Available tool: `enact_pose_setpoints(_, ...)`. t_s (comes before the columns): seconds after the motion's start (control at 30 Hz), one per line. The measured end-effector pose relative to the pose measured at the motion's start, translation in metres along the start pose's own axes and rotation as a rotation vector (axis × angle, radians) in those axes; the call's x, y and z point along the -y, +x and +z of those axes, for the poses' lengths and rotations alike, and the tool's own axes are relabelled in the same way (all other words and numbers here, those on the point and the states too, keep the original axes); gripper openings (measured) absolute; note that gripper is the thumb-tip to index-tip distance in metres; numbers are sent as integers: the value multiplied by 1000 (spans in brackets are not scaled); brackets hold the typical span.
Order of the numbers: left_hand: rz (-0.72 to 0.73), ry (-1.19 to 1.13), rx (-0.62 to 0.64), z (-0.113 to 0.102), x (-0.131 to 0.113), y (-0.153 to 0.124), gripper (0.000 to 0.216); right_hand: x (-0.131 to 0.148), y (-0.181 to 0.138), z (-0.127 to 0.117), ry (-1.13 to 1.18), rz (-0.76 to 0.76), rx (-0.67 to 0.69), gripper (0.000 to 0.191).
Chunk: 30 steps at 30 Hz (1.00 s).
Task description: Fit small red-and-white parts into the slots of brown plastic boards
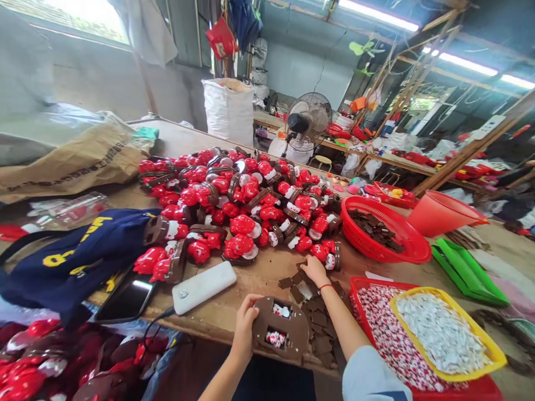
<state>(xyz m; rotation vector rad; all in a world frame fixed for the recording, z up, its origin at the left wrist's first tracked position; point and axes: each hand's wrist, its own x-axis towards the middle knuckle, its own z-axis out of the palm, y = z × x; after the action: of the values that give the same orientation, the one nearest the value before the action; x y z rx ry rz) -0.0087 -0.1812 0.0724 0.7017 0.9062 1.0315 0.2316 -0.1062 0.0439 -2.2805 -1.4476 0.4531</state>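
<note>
The left hand point(246, 326) is gripping a brown base point(300, 326) by its left side, and the base is sitting at the tabletop's point(254, 274) near edge. Two square recesses in it are holding small red and white bits. The right hand point(314, 272) is reaching down to flat brown pieces point(320, 320), its fingertips touching the pile; whether it is pinching one, I cannot tell. Those pieces are running down to the near edge, just beside the base.

A bare strip of wood is lying between the white power bank point(204, 287) and the base, giving the left hand its clearest room. Beyond, heaped red figures point(242, 225) are filling the middle, nearly meeting the right hand. To the right, a red basin point(376, 253), a red tray point(472, 391) and an overlapping yellow tray point(498, 355) are crowding the right forearm's side. A phone point(125, 301) is lying along the near edge at left.

A navy bag point(92, 245) is showing yellow lettering, and a brown sack point(75, 164) is carrying a line of dark print; both are too blurred to read. The power bank is bearing a round mark, also illegible.
</note>
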Motion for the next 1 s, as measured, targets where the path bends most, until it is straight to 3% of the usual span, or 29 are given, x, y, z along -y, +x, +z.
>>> enact_pose_setpoints(0.13,-22,49,53,3,-2,2,15,6,-7,-11,97,-72,-24,12)
enact_pose_setpoints(0.27,-43,65,89,-1,-1,4,17,19,-36,-34,240,-178,-21,17)
enact_pose_setpoints(0.47,-119,57,216,0,-3,20,19,57,-89,-60,482,-522,285,15)
enact_pose_setpoints(0.6,-139,88,349,8,-12,31,19,73,-103,-66,389,-625,440,17)
enact_pose_setpoints(0.73,-130,115,401,16,-14,37,19,76,-111,-69,310,-652,466,18)
enact_pose_setpoints(0.83,-106,129,373,20,-8,38,18,74,-115,-70,332,-601,281,15)
enact_pose_setpoints(0.93,-18,126,198,21,4,30,15,67,-118,-65,422,-414,78,12)
enact_pose_setpoints(1.0,53,113,30,21,13,20,16,62,-120,-59,510,-255,90,13)
